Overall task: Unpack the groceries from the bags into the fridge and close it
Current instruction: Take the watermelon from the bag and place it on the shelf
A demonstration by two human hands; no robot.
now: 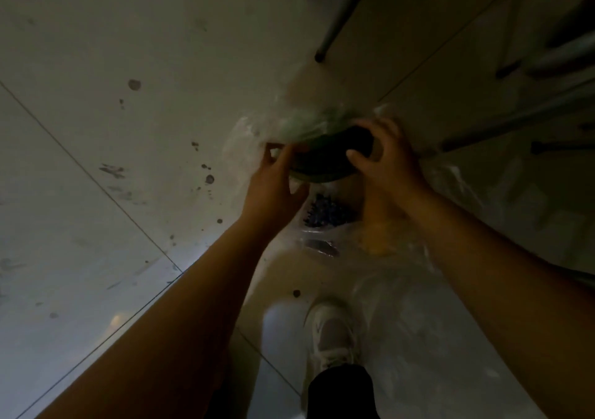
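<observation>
A dark green rounded piece of produce (322, 159), perhaps a melon piece, is held over a clear plastic grocery bag (402, 289) on the floor. My right hand (383, 157) grips its right end. My left hand (277, 177) holds its left side together with thin plastic wrap (299, 119) bunched above it. Below the hands, inside the bag, lie a cluster of dark blue berries (328, 214) and something yellow (376, 241). The scene is dim and blurred. No fridge is in view.
Pale floor tiles (112, 128) with dark spots spread to the left. Metal furniture legs (341, 19) stand at the top and right. My white shoe (331, 331) and dark trouser leg are at the bottom, beside the bag.
</observation>
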